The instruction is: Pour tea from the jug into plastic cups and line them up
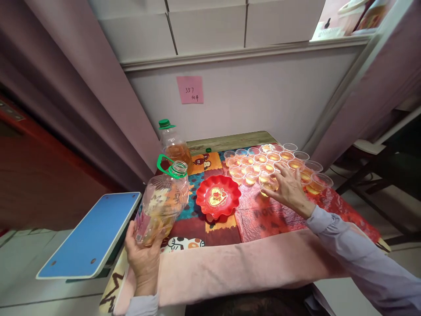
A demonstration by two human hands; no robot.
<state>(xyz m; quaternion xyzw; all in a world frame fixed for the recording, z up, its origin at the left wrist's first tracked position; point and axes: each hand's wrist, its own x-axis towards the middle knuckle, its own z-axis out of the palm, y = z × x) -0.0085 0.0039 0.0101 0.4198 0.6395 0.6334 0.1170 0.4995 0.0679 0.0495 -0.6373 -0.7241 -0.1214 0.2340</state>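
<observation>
My left hand point(144, 259) grips the base of a large clear plastic bottle point(164, 199), tilted, with an uncapped mouth, a green carry handle and some amber liquid inside. Over on the right, my right hand point(291, 188) has thumb and fingers around the rim of a clear plastic cup point(265, 179) in the front of a group. Several more clear cups point(253, 170) stand close together behind and beside it, many with amber liquid in the bottom. Between the hands sits a red scalloped bowl point(204, 197).
A second bottle point(177, 151) with a green cap stands at the back left. A small green cap point(208, 150) lies near the table's back edge. Pink cloth point(246, 267) covers the front edge. A blue board point(92, 232) is at left, and a wall point(237, 96) rises behind.
</observation>
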